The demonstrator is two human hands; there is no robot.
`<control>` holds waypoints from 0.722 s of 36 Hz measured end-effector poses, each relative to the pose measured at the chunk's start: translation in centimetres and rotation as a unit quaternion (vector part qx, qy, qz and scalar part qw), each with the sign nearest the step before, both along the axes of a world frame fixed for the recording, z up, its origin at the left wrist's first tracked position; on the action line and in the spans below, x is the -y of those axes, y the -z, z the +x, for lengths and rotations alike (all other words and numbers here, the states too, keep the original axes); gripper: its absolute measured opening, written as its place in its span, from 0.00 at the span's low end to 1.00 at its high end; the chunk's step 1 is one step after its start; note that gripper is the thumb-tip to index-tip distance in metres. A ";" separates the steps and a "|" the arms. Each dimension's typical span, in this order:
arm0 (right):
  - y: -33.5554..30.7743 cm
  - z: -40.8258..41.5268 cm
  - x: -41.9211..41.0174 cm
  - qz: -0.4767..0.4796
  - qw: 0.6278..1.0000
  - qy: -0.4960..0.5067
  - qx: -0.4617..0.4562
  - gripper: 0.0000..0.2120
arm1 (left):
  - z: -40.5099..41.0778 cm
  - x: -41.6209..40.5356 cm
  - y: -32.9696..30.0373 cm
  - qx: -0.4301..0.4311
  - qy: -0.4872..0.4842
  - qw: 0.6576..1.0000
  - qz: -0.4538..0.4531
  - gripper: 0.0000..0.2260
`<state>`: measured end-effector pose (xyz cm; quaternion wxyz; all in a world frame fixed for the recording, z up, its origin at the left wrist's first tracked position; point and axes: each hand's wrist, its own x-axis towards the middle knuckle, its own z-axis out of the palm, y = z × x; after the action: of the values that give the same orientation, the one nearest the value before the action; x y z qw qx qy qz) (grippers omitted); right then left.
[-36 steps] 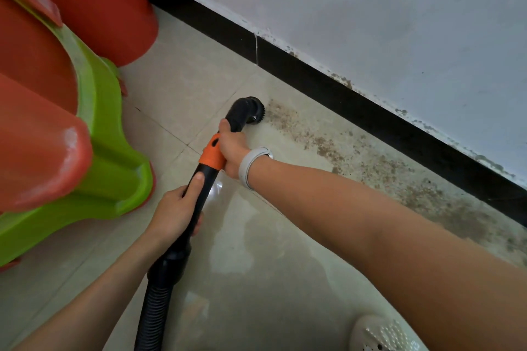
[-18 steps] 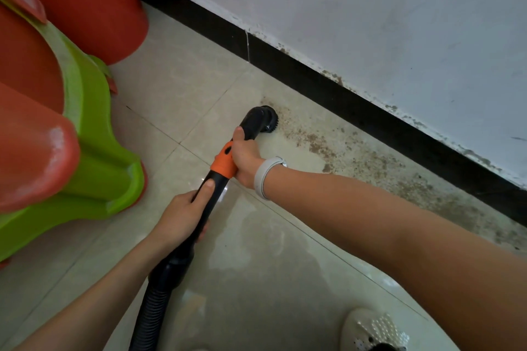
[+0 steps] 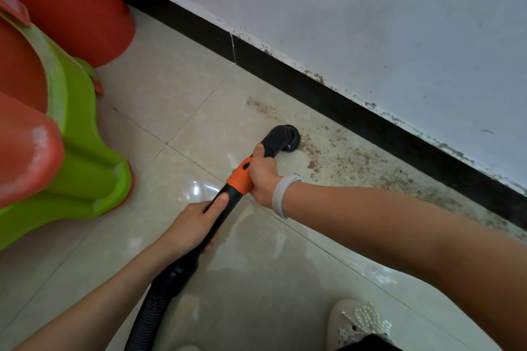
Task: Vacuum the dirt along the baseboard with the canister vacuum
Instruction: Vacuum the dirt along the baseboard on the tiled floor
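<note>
Gripping, right hand: right hand is wrapped round the vacuum wand at its orange collar, thumb lying up along the black elbow; a pale wristband sits on that wrist.
Gripping, left hand: left hand clasps the black wand just below the collar, thumb laid along the top.
Brush head: round black brush nozzle is down on the floor tile, at 12 o'clock from the right hand, near the black baseboard but apart from it.
Dirt: brown speckled dirt lies along the foot of the baseboard, from the nozzle toward 4 o'clock; a smaller patch at 10 o'clock from the nozzle.
Hose: ribbed black hose runs from the wand to 7 o'clock, out of view.
Surroundings: green and red plastic stools at 9 o'clock; white perforated shoe at 5 o'clock.
</note>
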<state>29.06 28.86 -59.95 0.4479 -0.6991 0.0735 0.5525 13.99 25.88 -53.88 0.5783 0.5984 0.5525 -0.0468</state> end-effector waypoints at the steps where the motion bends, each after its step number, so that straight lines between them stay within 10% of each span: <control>1: 0.5 0.4 0.2 -0.008 1.000 -0.001 0.001 0.23 | 0.1 0.1 0.0 0.001 0.004 1.000 -0.001 0.23; 26: 2.2 -2.5 -9.1 0.032 0.993 -0.118 -0.001 0.38 | -1.0 -3.7 -0.3 0.037 -0.160 0.985 0.061 0.23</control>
<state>26.51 37.99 -62.11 0.4019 -0.6879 -0.0266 0.6038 13.02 29.57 -53.53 0.5608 0.5377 0.6213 0.1020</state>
